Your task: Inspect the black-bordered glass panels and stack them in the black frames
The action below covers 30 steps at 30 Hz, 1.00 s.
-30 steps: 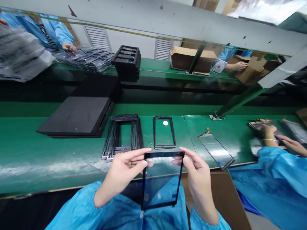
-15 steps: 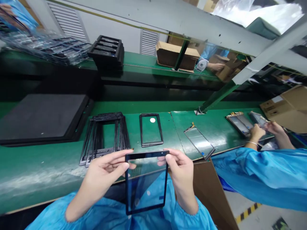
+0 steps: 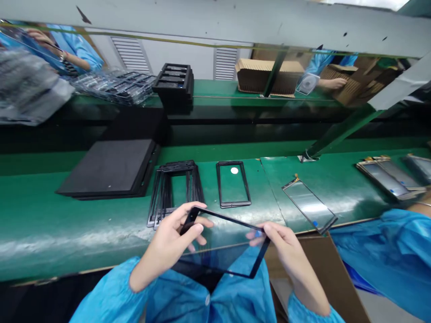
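A touchscreen glass panel [image 3: 224,249] with a black border is held between both my hands, tilted, in front of my blue smock. My left hand [image 3: 170,240] pinches its left end, thumb on the near face and fingers behind. At the upper right corner, my right hand [image 3: 284,242] grips it the same way; its fingertips show through the glass. Just beyond my left hand lies a pile of black frames [image 3: 163,193]. To the right of that pile rests a black rectangular frame [image 3: 245,184] with a round white sticker inside its outline.
Another glass panel [image 3: 310,204] with an orange flex tab lies right of the frames. Several more panels [image 3: 384,177] sit near a co-worker's blue sleeve [image 3: 387,251]. Black boards [image 3: 107,166] are stacked left. A green post [image 3: 336,132] rises from the bench; black trays [image 3: 173,83] stand on the shelf.
The panel has turned from upright to sideways in my hands, with my left hand now at its short end. The view has swung left, so the bench things appear further right.
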{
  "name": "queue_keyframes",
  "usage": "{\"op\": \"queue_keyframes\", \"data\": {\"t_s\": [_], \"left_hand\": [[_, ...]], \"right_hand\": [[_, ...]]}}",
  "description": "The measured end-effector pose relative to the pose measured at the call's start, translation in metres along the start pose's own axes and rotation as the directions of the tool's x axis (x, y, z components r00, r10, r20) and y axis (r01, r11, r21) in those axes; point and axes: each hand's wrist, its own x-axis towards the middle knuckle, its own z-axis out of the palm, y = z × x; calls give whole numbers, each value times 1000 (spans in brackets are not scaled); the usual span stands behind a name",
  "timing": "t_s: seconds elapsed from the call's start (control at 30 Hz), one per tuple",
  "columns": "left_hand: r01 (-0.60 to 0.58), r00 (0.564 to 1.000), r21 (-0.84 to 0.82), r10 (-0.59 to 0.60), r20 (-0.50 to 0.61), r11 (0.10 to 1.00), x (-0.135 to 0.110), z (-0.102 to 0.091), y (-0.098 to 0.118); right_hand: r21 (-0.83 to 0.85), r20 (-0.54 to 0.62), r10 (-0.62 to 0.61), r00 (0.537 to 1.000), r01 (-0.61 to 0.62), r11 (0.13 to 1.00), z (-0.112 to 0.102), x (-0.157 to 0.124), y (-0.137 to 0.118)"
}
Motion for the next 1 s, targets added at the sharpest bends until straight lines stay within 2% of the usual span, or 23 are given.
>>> {"op": "queue_keyframes", "data": {"t_s": [0.13, 0.27, 0.37, 0.47, 0.6, 0.67, 0.73, 0.77, 0.8, 0.87, 0.9, 0.93, 1.0], "left_hand": [[5, 996, -94, -13, -88, 996, -1, 2, -12], [7, 988, -130, -27, -151, 991, -2, 8, -16], [20, 984, -134, -43, -171, 991, -3, 11, -14], [21, 980, -149, -50, -193, 989, -5, 13, -12], [15, 976, -149, -47, -212, 989, -6, 12, -16], [-31, 984, -77, 17, -176, 997, -3, 7, -21], [-172, 965, 128, 193, -175, 977, 1, 3, -23], [-264, 934, 283, 318, -164, 922, 4, 2, -21], [-353, 888, 442, 444, -120, 824, 6, 1, -19], [-498, 790, 656, 609, 73, 568, 12, 3, -9], [-558, 755, 687, 628, 188, 465, 15, 5, -4], [-613, 728, 679, 623, 288, 403, 18, 8, 2], [-684, 696, 624, 593, 405, 377, 24, 13, 11]], "right_hand": [[147, -213, 19, 977, 13, 989, 4, -1, 11], [154, -312, -32, 950, 84, 984, 18, -4, 10], [129, -343, -98, 934, 151, 980, 22, -6, 9], [152, -361, -104, 927, 169, 974, 21, -8, 12], [198, -291, -127, 948, 189, 962, 18, -12, 13], [174, -283, -157, 946, 211, 962, 18, -14, 11], [131, -289, -171, 942, 216, 968, 21, -18, 6], [108, -290, -178, 940, 217, 970, 24, -19, 4], [85, -287, -189, 939, 221, 972, 26, -21, 3], [34, -275, -211, 938, 229, 973, 31, -24, 1], [9, -270, -223, 937, 234, 972, 33, -25, 1], [-15, -267, -232, 935, 237, 971, 35, -26, 1], [-57, -266, -246, 932, 239, 969, 36, -28, 2]]}}
